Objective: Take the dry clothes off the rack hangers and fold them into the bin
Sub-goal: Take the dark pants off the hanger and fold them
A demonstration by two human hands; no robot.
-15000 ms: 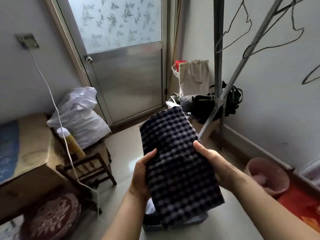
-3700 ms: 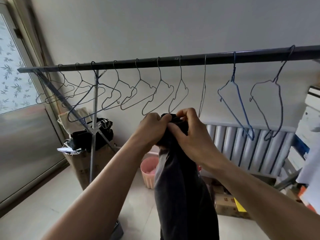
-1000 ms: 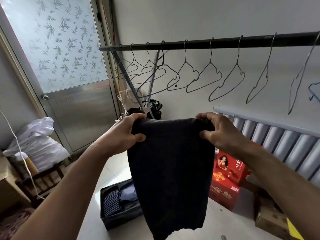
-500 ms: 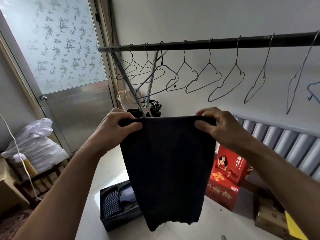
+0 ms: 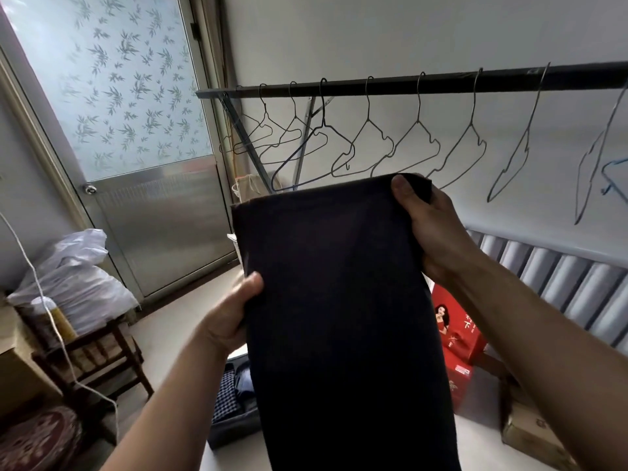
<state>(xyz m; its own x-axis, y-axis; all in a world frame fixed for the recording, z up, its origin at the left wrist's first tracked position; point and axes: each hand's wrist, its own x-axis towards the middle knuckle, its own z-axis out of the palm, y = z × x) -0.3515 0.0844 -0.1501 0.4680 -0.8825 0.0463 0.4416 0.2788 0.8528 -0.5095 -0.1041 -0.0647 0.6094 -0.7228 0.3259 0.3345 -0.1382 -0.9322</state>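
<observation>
A dark garment [image 5: 339,300] hangs flat in front of me and fills the middle of the view. My right hand [image 5: 428,229] pinches its top right corner, thumb on the front. My left hand [image 5: 234,317] grips its left edge lower down, about a third of the way below the top. Behind the cloth, the dark rack bar [image 5: 407,85] carries several bare wire hangers [image 5: 370,147]. The dark bin [image 5: 234,413] sits on the floor below, mostly hidden by the garment, with a folded checked cloth [image 5: 226,399] showing in it.
A red box [image 5: 458,334] stands on the floor right of the garment, with a cardboard box [image 5: 537,440] nearer me. A door [image 5: 136,164] is at the left, beside a white bag [image 5: 74,277] on a wooden stool [image 5: 98,355]. A white cord [image 5: 51,321] hangs at left.
My left hand has left the garment's top left corner and slid down its left edge. My right hand still holds the top right corner, and the cloth is nearer the camera.
</observation>
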